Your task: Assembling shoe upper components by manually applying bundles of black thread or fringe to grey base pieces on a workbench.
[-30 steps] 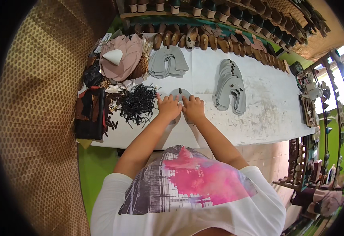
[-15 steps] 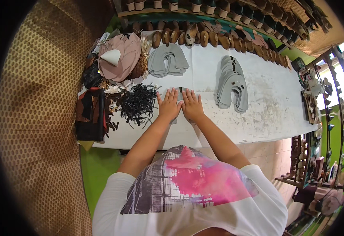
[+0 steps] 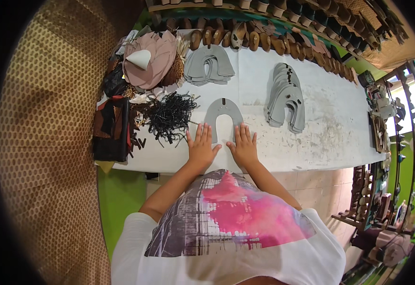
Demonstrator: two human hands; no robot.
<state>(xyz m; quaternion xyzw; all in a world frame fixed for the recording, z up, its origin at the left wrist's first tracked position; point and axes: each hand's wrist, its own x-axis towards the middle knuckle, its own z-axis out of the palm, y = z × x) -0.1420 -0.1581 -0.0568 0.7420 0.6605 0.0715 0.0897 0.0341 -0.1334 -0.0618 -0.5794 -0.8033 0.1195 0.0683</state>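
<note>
A grey U-shaped shoe upper piece [image 3: 224, 108] lies flat on the white-covered table [image 3: 283, 147], its curve away from me and a small dark strip at the top of the curve. My left hand [image 3: 201, 146] lies flat with fingers stretched over its left leg. On the other leg rest the fingers of my right hand [image 3: 243, 146], also spread flat. The ends of both legs are partly hidden by the hands. Beyond it sits a stack of grey U-shaped pieces [image 3: 209, 53]. To the right is another overlapping stack [image 3: 277, 99], with small dark strips on it.
Left of my hands lies a heap of black curly trimmings [image 3: 169, 116]. Behind it are pink sheets [image 3: 162, 54] with a white cone [image 3: 139, 59], beside a black box [image 3: 118, 154]. Wooden shoe lasts [image 3: 277, 46] line the far edge, below a shelf of shoes. Racks stand at right.
Both hands have slid toward me and apart, from the curve of the grey piece down to its legs. The curve and its dark strip are now uncovered. The view has shifted slightly.
</note>
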